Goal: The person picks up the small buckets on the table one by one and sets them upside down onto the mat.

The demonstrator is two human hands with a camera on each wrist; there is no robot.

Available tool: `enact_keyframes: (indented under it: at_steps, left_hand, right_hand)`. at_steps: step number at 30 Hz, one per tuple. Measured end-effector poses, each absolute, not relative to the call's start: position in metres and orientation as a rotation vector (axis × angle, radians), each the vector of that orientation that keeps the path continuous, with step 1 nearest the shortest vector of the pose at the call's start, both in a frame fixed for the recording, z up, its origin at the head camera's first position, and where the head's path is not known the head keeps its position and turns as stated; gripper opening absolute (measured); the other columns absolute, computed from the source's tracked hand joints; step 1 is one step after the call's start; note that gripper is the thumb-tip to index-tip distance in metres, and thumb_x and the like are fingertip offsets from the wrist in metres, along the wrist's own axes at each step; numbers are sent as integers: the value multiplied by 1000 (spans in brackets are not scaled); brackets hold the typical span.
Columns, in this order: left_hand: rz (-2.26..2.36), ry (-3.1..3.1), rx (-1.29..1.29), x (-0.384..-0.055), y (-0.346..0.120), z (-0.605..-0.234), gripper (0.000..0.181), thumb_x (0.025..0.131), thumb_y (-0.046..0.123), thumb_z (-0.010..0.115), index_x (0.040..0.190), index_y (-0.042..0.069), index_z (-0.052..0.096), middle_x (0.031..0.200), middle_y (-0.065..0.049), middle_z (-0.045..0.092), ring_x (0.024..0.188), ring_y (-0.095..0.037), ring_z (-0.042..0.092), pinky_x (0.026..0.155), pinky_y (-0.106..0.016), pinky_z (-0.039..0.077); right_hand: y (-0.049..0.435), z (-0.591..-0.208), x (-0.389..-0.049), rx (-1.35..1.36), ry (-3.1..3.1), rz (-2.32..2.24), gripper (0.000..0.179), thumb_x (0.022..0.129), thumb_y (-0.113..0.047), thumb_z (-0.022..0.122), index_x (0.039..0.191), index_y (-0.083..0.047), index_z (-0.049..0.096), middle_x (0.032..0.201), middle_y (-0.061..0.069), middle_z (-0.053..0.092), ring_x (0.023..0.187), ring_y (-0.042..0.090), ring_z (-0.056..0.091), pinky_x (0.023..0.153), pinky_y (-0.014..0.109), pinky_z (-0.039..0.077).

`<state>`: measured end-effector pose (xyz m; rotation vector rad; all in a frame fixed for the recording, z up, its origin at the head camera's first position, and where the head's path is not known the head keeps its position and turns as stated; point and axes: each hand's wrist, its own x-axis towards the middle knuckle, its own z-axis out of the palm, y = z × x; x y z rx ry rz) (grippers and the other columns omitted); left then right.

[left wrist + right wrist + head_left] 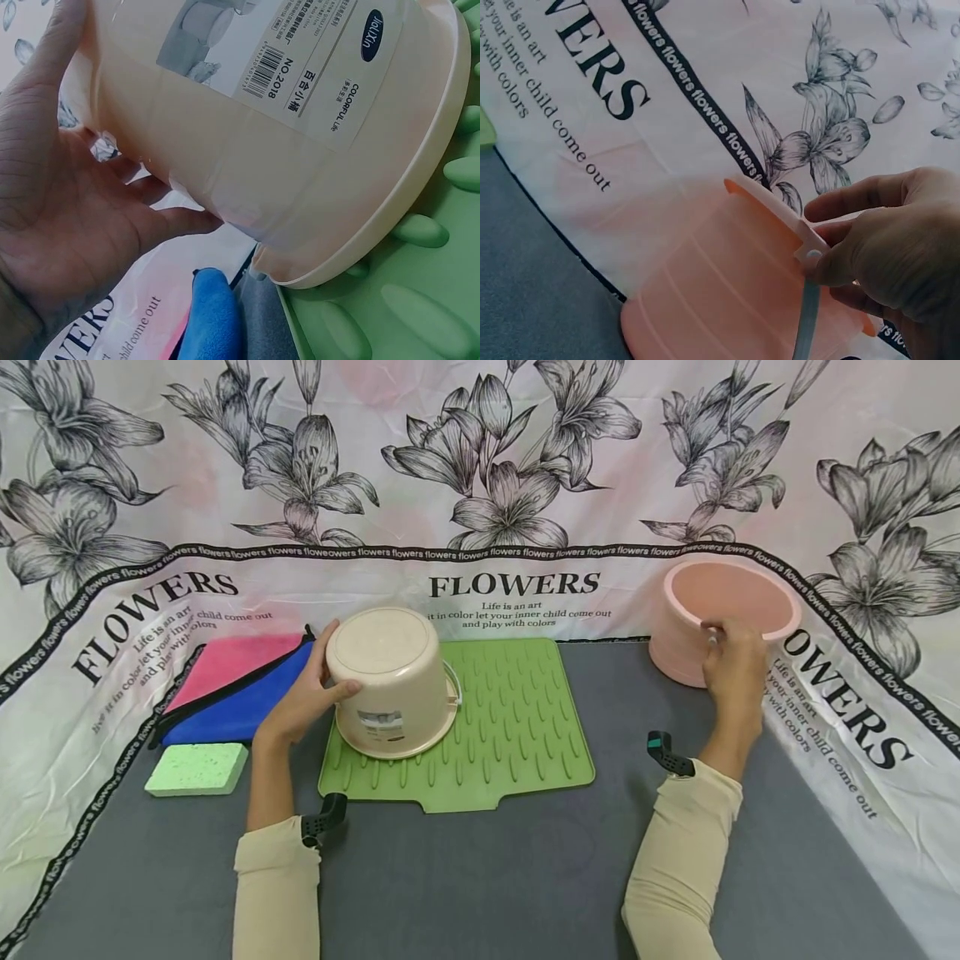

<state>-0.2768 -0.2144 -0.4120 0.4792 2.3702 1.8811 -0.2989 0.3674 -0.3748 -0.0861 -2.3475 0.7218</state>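
A cream bucket [386, 681] stands upside down on the left part of a green drying mat [525, 718], its handle hanging at the right side. My left hand [303, 689] holds the bucket from its left, thumb on the front wall and fingers behind; the left wrist view shows the printed label [292, 60] close up. At the far right is a pink bucket [678, 647] with its mouth up. My right hand [735, 668] pinches its near rim, by the handle joint [812, 256] that shows in the right wrist view.
Left of the mat lie a pink cloth [232, 664] and a blue cloth [240, 714] with dark edging. In front of them sits a light green sponge [197, 769]. A flower-printed sheet [517, 593] rises behind the grey tabletop [480, 877].
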Motion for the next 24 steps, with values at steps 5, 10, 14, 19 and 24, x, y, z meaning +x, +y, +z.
enact_keyframes:
  at_steps: [5, 10, 14, 19, 24]
  left_hand:
    - [1871, 2366, 490, -277, -213, -412, 100, 100, 15, 66, 169, 35, -4, 177, -10, 5, 165, -35, 10, 128, -71, 16]
    - [1875, 2366, 496, -277, -214, -412, 100, 100, 14, 67, 169, 35, -3, 177, -9, 5, 165, -34, 10, 128, -70, 16]
    - [1869, 2365, 500, -277, -214, -413, 100, 100, 14, 66, 169, 35, -4, 177, -10, 4, 165, -35, 9, 128, -71, 16]
    - [1869, 2371, 485, -276, -215, -412, 100, 99, 14, 66, 168, 36, -3, 177, -11, 6, 164, -37, 12, 127, -72, 18]
    - [1866, 2376, 487, -276, -215, -409, 100, 99, 14, 65, 169, 35, -3, 177, -11, 7, 164, -35, 12, 128, -70, 17]
  right_hand:
    - [367, -370, -295, -80, -2314, 689, 30, 89, 19, 55, 108, 9, 74, 113, 33, 72, 106, 54, 61, 99, 62, 43]
    - [366, -364, -289, -51, -2346, 716, 30, 88, 18, 55, 109, 8, 74, 113, 33, 72, 103, 53, 63, 97, 61, 44]
    - [365, -356, -281, -21, -2435, 737, 29, 90, 15, 55, 113, 9, 72, 116, 34, 72, 109, 52, 65, 100, 60, 46]
    - [364, -346, -272, 37, -2568, 755, 28, 93, 13, 59, 119, 9, 68, 120, 35, 69, 114, 50, 64, 103, 60, 46]
    - [363, -335, -264, 119, -2684, 751, 33, 91, 14, 62, 123, 9, 67, 120, 35, 69, 112, 49, 64, 97, 53, 49]
